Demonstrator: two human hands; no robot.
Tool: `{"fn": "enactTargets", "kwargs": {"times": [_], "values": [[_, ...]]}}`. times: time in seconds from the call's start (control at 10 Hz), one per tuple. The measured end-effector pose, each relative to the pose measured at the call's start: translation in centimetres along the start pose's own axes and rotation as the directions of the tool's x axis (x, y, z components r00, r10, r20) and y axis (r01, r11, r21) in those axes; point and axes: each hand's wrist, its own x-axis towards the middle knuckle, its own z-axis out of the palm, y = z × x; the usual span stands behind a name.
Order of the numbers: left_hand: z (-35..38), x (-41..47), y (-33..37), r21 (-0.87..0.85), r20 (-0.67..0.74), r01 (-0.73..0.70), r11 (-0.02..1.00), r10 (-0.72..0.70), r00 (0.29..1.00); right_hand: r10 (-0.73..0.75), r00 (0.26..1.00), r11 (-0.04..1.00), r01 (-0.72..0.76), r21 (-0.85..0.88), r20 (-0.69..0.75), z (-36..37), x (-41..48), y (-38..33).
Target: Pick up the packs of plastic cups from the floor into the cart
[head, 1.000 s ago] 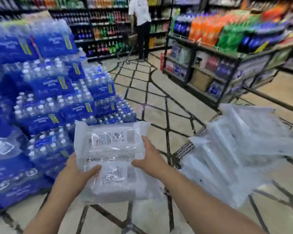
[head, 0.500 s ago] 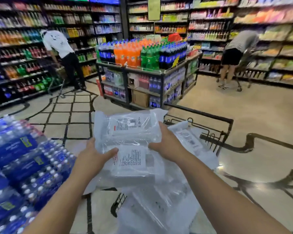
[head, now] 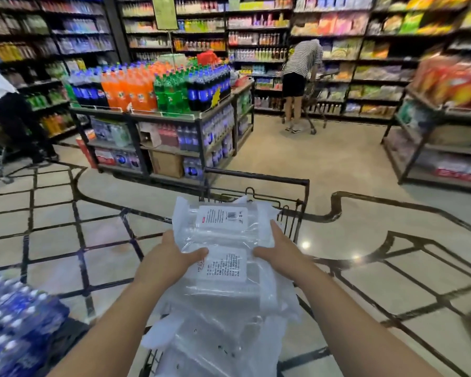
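Crinkly pack [head: 221, 242] now over wire cart [head: 259, 178], gripped by left hand [head: 169, 263] and right hand [head: 281, 249].

Cart [head: 259, 181] mostly hidden under cup packs [head: 229, 292], label print [head: 225, 263] seemingly too small to read, far shelves [head: 378, 36] blurred

Clear, glossy, crinkled plastic film is seen on the pack of cups [head: 223, 257], matt dark metal wire on the cart [head: 305, 191], polished, reflective stone on the floor [head: 337, 164].
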Motion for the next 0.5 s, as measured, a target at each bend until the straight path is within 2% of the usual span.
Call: {"fn": "enactTargets", "kwargs": {"times": [0.1,0.2,0.3,0.4,0.5], "values": [[-0.7,0.7,-0.5,-0.052,0.021,-0.021,0.998,0.022,1.0,0.058,0.997,0.998,-0.059,-0.018,-0.056,0.2,-0.3,-0.1],[-1.7,0.6,-1.2,-0.076,0.03,-0.112,0.991,0.114,0.993,0.089,0.989,0.993,-0.097,-0.061,-0.119,0.3,-1.2,-0.3],[-3.0,-0.2,-1.8,-0.033,0.057,-0.118,0.992,0.12,0.991,0.086,0.98,0.982,-0.114,-0.153,-0.178,0.5,-2.5,-1.1],[-4.6,-1.5,-3.1,-0.051,0.052,-0.159,0.986,0.161,0.986,0.05,0.968,0.953,-0.119,-0.278,-0.245,0.9,-4.0,-2.6],[-6.9,-3.1,-4.0,0.042,0.057,-0.203,0.978,0.2,0.978,-0.03,0.955,0.918,-0.09,-0.386,-0.295,1.7,-6.7,-4.9]]}}
